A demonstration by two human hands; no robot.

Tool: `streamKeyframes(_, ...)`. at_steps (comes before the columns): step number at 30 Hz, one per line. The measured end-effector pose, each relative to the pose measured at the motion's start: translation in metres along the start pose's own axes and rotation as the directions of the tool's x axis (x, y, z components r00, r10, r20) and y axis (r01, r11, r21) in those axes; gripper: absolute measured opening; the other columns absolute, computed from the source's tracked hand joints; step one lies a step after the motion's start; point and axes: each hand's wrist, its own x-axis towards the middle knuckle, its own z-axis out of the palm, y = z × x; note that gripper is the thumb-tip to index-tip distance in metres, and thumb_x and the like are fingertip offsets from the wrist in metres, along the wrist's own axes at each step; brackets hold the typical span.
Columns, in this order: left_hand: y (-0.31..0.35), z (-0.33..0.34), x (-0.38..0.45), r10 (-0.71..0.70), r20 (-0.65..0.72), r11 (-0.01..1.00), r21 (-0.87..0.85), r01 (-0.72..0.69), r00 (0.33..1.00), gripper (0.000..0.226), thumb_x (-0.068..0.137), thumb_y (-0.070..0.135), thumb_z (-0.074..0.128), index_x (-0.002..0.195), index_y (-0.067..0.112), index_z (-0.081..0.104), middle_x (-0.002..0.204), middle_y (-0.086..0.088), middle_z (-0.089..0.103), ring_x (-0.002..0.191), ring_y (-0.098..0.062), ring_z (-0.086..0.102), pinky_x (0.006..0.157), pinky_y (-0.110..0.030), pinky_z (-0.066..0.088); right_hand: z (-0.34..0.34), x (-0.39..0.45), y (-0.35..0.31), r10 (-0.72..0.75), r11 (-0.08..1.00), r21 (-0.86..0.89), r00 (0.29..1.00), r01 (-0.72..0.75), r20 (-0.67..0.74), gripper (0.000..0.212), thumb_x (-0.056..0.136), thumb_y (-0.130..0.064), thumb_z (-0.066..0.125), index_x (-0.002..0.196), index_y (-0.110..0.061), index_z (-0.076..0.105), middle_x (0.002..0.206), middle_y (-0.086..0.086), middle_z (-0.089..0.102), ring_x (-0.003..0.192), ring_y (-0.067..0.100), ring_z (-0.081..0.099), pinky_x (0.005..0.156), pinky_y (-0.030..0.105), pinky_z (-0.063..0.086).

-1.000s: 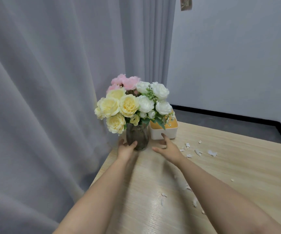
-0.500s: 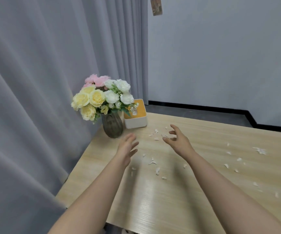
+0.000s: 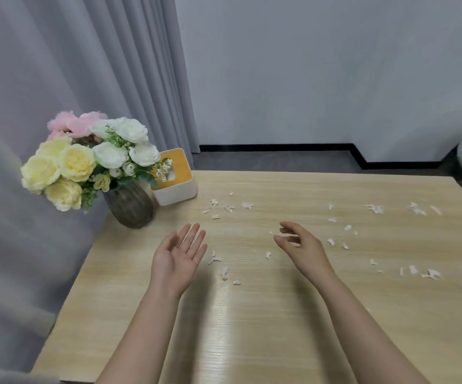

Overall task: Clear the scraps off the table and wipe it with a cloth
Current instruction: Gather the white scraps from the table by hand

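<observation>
While white scraps (image 3: pixel 224 271) lie scattered across the wooden table (image 3: pixel 266 328), both hands hover above it, holding nothing. Left hand (image 3: pixel 178 259) is palm-up with fingers straight; right hand (image 3: pixel 302 249) has relaxed, loosely spread fingers.

Both hands are held empty above the table (image 3: pixel 252 342); the left hand (image 3: pixel 177 256) is turned palm-up, the right hand (image 3: pixel 302 248) loosely curled; scraps (image 3: pixel 224 271) are scattered between them.

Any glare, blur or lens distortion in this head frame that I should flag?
Head view: a pale streak of glare runs down the light wooden table between the forearms; the grey curtain at the left edge smears with blur; the table's far edge bows slightly, wide-angle distortion; the left hand, right hand and white paper scraps are soft but readable.
</observation>
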Motion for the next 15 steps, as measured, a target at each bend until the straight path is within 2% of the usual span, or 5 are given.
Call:
streamKeyframes(6,0.04,-0.021,0.035,-0.08,0.011,0.996,0.032,0.08,0.997,0.036,0.099,0.023,0.031,0.124,0.009,0.054,0.11,-0.009,0.069,0.117,-0.025,0.055,0.09,-0.038,0.044,0.035,0.011,0.01,0.081,0.997,-0.018,0.997,-0.082,-0.009,0.036,0.085,-0.023,0.068,0.12,-0.021,0.06,0.111,-0.007,0.063,0.097,0.007,0.061,0.078,0.016,0.042)
streamKeyframes(10,0.057,-0.026,0.061,-0.107,0.006,0.993,0.049,0.106,0.994,0.038,0.098,0.023,0.031,0.127,0.009,0.052,0.112,-0.009,0.068,0.12,-0.024,0.054,0.091,-0.037,0.045,0.056,0.021,0.017,0.128,0.991,-0.026,0.992,-0.129,-0.021,0.036,0.085,-0.022,0.068,0.12,-0.022,0.06,0.111,-0.007,0.063,0.095,0.007,0.06,0.075,0.012,0.042)
streamKeyframes(15,0.05,-0.029,0.084,-0.156,-0.017,0.987,0.026,0.157,0.988,0.042,0.099,0.026,0.032,0.133,0.009,0.047,0.125,-0.009,0.062,0.119,-0.025,0.055,0.099,-0.039,0.044,0.071,0.038,0.028,0.174,0.98,-0.094,0.985,-0.173,0.001,0.036,0.085,-0.022,0.067,0.12,-0.02,0.06,0.109,-0.006,0.063,0.091,0.004,0.059,0.071,0.006,0.04)
